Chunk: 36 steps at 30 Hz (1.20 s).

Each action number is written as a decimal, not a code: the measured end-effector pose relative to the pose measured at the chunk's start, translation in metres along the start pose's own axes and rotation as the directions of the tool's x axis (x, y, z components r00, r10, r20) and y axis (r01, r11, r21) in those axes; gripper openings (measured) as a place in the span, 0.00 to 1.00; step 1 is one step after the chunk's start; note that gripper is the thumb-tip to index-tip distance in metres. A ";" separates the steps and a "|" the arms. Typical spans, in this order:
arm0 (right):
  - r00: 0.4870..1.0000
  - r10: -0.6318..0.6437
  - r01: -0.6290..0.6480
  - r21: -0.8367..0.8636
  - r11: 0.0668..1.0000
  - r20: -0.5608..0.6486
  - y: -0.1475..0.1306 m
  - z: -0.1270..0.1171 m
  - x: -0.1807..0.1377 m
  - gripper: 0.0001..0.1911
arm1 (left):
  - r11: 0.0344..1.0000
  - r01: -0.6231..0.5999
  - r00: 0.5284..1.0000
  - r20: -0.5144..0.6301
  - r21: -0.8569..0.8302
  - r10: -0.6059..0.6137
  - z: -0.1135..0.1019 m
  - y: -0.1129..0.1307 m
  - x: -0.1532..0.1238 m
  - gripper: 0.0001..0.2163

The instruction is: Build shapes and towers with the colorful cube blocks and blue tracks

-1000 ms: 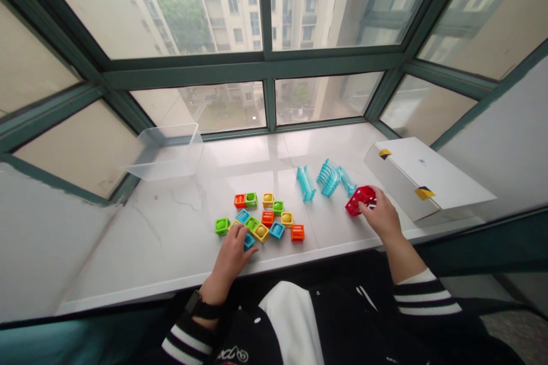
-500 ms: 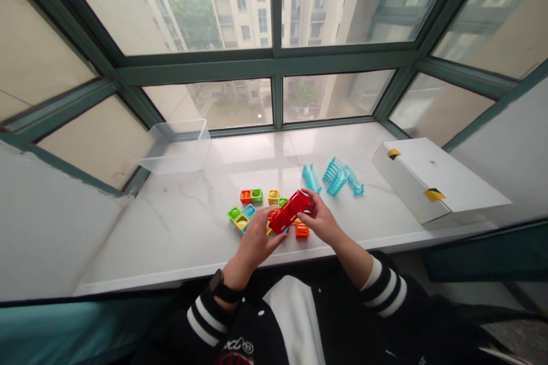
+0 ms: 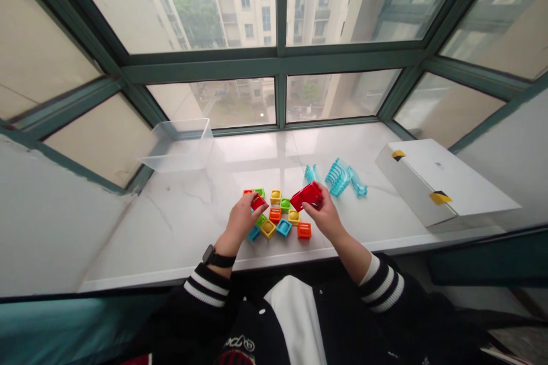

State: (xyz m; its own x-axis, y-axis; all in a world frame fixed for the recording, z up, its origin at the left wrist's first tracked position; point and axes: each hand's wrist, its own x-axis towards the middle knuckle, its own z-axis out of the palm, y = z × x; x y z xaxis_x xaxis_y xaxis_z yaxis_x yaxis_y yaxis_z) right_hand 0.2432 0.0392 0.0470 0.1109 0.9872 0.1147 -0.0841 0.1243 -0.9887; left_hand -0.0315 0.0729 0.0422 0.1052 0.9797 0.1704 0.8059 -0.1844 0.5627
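Note:
My left hand [image 3: 242,218] is closed on a small red block [image 3: 258,202], held just above the left part of a cluster of toy blocks. A longer red block piece [image 3: 306,197] is gripped by my right hand [image 3: 326,217], with the thumb at its near side. The two red pieces are apart. Below and between my hands lie an orange block [image 3: 275,215], a green block [image 3: 285,204], a blue block [image 3: 283,227] and several yellow blocks, one of them a yellow block [image 3: 268,228]. Part of the cluster is hidden behind my left hand.
Translucent blue ribbed track pieces [image 3: 338,177] lie beyond my right hand. A clear plastic bin [image 3: 177,154] stands at the back left by the window. To the right sits a white box [image 3: 445,182] with yellow-black tabs. The marble sill [image 3: 154,239] ends at a front edge near me.
The red piece held in both hands has come apart into two. My left hand has moved left with the small part, while my right keeps the longer one, slightly higher and to the right.

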 end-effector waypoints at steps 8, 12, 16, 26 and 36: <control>0.998 0.056 -0.056 0.015 0.998 0.042 0.013 -0.005 -0.012 0.40 | 0.975 -0.163 0.986 0.044 0.150 0.158 0.029 -0.001 0.024 0.20; 0.996 0.079 -0.079 0.021 0.997 0.039 0.017 -0.006 -0.012 0.40 | 0.982 -0.188 0.981 -0.052 0.031 0.189 0.020 0.010 0.008 0.14; 0.982 0.128 -0.142 0.097 0.985 0.140 0.020 0.009 -0.017 0.42 | 0.922 -0.328 0.941 0.012 -0.206 0.337 0.016 0.036 -0.022 0.21; 0.998 0.035 -0.038 0.044 0.998 0.056 0.030 0.021 -0.013 0.28 | 0.966 -0.124 0.992 -0.058 -0.227 0.114 0.008 0.006 -0.052 0.20; 0.946 -0.179 0.297 -0.500 0.814 0.271 0.049 0.026 0.000 0.27 | 0.943 0.263 0.934 -0.191 -0.203 -0.301 -0.011 -0.056 -0.033 0.20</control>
State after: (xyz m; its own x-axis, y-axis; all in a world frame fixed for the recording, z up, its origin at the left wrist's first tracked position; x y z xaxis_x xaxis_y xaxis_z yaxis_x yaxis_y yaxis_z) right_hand 0.2136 0.0476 0.0006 -0.1480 0.9387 0.3113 0.4595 0.3440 -0.8189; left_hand -0.0865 0.0499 0.0138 -0.2560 0.9558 0.1443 0.6692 0.0676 0.7400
